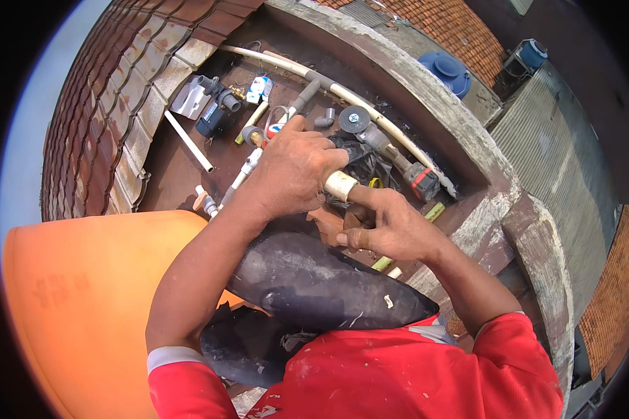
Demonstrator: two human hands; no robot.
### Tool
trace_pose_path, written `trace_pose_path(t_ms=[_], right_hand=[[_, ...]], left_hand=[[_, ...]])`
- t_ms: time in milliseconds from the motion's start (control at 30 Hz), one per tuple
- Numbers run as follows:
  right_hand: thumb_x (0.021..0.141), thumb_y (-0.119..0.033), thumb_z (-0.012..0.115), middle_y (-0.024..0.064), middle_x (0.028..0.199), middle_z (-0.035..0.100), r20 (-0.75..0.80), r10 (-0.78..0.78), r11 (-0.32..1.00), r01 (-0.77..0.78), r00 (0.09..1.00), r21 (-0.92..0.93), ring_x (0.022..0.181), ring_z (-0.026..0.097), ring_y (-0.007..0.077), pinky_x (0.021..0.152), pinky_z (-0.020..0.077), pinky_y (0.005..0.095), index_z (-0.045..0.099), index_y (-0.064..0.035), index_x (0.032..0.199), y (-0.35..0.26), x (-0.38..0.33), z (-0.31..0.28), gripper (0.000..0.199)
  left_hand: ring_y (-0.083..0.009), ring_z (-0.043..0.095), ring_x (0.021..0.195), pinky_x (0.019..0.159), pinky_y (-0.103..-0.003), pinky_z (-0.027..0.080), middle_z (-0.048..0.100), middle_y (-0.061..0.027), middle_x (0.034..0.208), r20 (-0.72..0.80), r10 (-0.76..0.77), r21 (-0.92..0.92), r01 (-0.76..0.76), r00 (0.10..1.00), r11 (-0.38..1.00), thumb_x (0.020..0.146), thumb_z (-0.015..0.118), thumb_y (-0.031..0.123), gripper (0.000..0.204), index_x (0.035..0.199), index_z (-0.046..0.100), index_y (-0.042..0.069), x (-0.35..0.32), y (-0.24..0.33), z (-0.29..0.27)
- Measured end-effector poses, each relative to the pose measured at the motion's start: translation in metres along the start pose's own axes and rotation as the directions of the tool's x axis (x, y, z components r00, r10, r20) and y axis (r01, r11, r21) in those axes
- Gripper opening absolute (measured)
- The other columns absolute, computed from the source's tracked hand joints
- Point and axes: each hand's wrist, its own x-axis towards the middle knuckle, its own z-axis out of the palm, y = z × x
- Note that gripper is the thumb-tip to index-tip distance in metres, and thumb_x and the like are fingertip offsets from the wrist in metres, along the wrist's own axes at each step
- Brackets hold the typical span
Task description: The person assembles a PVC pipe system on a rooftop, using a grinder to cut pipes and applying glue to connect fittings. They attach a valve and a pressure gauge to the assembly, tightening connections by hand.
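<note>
Fist on the pipe, finger at its mouth

And here in the middle, the short cream cylindrical plastic pipe piece (340, 186) pokes out of the bare left hand (304, 167), which sits at its 10 o'clock, clenched around it; how far the piece runs inside that fist, I cannot tell. At 4 o'clock comes the right hand (402, 223), index finger stretched to the open end, thumb standing apart, gripping nothing that shows. Is the fingertip inside the mouth or just behind the rim? Can't tell from here! The division of labour looks sensible: one fist probably steadies the piece so the other finger can work at its edge.

Down at 6 o'clock, the dark, dust-streaked trouser leg (328, 279) is bent close in, likely giving a low, stable seat. Around the piece, from 11 to 3 o'clock, sweeps a long cream curved pipe (391, 126), lying along the low wall, perhaps to stay out of the way. Inside that curve, a grey power tool with a round black disc (354, 119) lies at 1 to 3 o'clock, seemingly parked within reach. A small grey plastic elbow (325, 118) rests near 12, and at 8 bulges a big smooth orange tank (105, 293).
</note>
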Motion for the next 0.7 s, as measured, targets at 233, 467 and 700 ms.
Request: trace_pose_path(t_ms=[233,467,700], right_hand=[[0.103,-0.019,0.077,0.0079,0.080,0.062,0.143,-0.023,0.551,-0.107,0.989,0.828,0.058,0.061,0.0165,0.052,0.0481,0.0290,0.027,0.0010,0.172,0.024,-0.016,0.007,0.087],[0.102,-0.027,0.080,0.0155,0.092,0.073,0.167,-0.080,0.500,-0.105,0.983,0.859,0.069,0.072,0.0216,0.061,0.0575,0.0313,0.028,-0.0059,0.174,0.022,-0.020,0.001,0.091],[0.094,-0.019,0.086,0.0125,0.106,0.079,-0.072,-0.067,0.884,0.026,0.995,-0.467,0.089,0.080,0.0239,0.076,0.0628,0.0340,0.055,-0.0074,0.160,0.023,-0.033,-0.026,0.074]], left_hand=[[-0.0269,0.069,0.080,0.086,-0.045,0.049,0.063,-0.0066,0.075,-0.062,-0.009,0.228,0.022,0.998,0.973,0.079,0.072,0.011,0.008,0.078,0.063,0.012,0.003,0.009,-0.002],[-0.0274,0.069,0.081,0.087,-0.046,0.049,0.063,-0.0071,0.074,-0.095,0.031,0.255,-0.006,0.995,0.967,0.079,0.071,0.009,0.007,0.078,0.064,0.011,0.012,0.005,0.004],[-0.0266,0.070,0.080,0.086,-0.046,0.046,0.066,-0.0066,0.075,-0.041,-0.092,0.272,0.100,0.995,0.957,0.076,0.075,0.012,0.009,0.079,0.066,0.013,-0.012,-0.012,0.003]])
